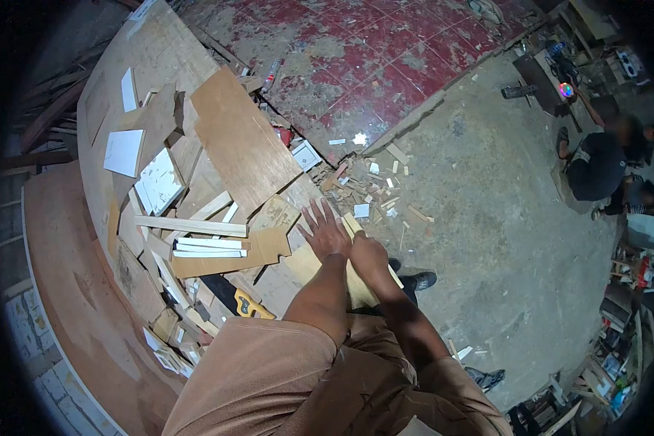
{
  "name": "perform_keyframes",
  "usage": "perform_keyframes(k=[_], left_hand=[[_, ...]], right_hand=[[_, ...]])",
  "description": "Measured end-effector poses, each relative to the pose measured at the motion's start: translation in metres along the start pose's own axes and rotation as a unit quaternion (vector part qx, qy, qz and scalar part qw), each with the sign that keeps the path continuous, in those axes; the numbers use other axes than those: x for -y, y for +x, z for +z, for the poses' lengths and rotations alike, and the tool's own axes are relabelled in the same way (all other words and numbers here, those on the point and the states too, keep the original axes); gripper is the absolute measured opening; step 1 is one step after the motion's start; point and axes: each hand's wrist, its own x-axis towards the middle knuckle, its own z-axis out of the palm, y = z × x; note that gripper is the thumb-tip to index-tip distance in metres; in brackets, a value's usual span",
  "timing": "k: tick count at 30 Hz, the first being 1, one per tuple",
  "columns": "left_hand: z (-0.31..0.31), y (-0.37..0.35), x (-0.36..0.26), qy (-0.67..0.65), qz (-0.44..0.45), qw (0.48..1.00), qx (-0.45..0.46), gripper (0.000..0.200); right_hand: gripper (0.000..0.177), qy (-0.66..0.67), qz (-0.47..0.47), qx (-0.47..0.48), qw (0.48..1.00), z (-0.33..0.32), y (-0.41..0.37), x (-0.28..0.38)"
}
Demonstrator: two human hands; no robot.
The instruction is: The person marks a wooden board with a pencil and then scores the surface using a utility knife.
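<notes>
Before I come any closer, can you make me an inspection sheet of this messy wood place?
Surface: broad light-brown plywood bench top, crowded with pieces.
Job's things: pale yellow wooden strip beside the hands.
Clutter: white-faced rectangular boards and a black-bladed handsaw with a yellow handle on the bench; small wooden offcuts on the grey concrete floor.
Hands: left hand spread flat; right hand curled next to it, its grip hidden.
Cables: nothing seen near the hands.
Surroundings: red tiled floor ahead; person in dark clothing off to the right.
</notes>
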Motion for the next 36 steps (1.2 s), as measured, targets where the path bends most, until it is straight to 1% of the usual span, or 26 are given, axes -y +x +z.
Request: perform_keyframes(k=[2,3,5,6,8,12,14,16,18,21,23,25,28,31,35,36], left_hand=[[0.000,-0.001,0.000,-0.005,0.005,1.000,-0.008,0.065],[0.000,-0.001,0.000,-0.010,0.008,1.000,-0.017,0.064],[0.000,-0.001,0.000,-0.013,0.011,1.000,-0.018,0.062],[0.000,-0.001,0.000,-0.012,0.012,1.000,-0.019,0.063],[0.001,-0.001,0.000,-0.013,0.012,1.000,-0.020,0.063],[0.003,-0.001,0.003,0.003,0.010,1.000,-0.007,0.065],[0.002,-0.001,0.001,0.005,0.009,1.000,-0.006,0.065],[0.001,-0.001,0.001,-0.009,0.010,1.000,-0.013,0.065],[-0.001,-0.001,0.000,-0.014,0.008,1.000,-0.007,0.065],[-0.002,0.000,0.000,-0.019,0.004,1.000,0.002,0.065],[-0.002,-0.001,0.000,-0.020,0.006,1.000,0.007,0.065],[-0.003,-0.002,-0.001,-0.019,0.007,1.000,-0.012,0.064],[-0.006,-0.002,-0.001,-0.020,0.008,1.000,0.001,0.062],[-0.010,-0.002,-0.002,-0.021,0.007,1.000,0.014,0.062],[0.000,-0.001,0.000,-0.004,0.002,1.000,0.010,0.065],[0.001,-0.001,0.001,-0.006,0.005,1.000,0.004,0.065]], right_hand=[[0.029,-0.010,-0.025,-0.011,1.000,0.005,-0.017,-0.018],[0.029,-0.012,-0.022,-0.013,1.000,0.002,-0.028,-0.024],[0.020,-0.002,-0.018,0.005,1.000,-0.008,-0.052,-0.031],[0.020,-0.005,-0.017,0.004,1.000,-0.010,-0.064,-0.040],[0.014,0.012,-0.047,-0.011,0.999,-0.009,-0.086,-0.059],[0.013,-0.017,-0.023,0.014,0.999,-0.020,-0.099,-0.054],[0.012,-0.079,-0.097,-0.023,0.992,-0.024,-0.088,-0.043],[0.016,-0.040,-0.027,0.016,0.999,-0.024,-0.052,-0.016],[0.021,-0.025,-0.025,0.004,0.999,-0.013,-0.019,-0.003],[0.022,-0.004,-0.028,-0.003,1.000,-0.001,0.008,0.001],[0.022,-0.011,-0.026,-0.001,1.000,0.001,-0.003,-0.006],[0.019,-0.019,-0.031,0.002,0.999,0.001,-0.026,-0.020],[0.014,-0.017,-0.028,-0.001,0.999,-0.001,-0.079,-0.049],[0.010,0.005,-0.022,0.000,1.000,-0.018,-0.117,-0.058],[0.013,-0.011,-0.049,-0.002,0.999,-0.031,-0.105,-0.040],[0.016,-0.016,-0.029,0.005,0.999,-0.028,-0.088,-0.030]])
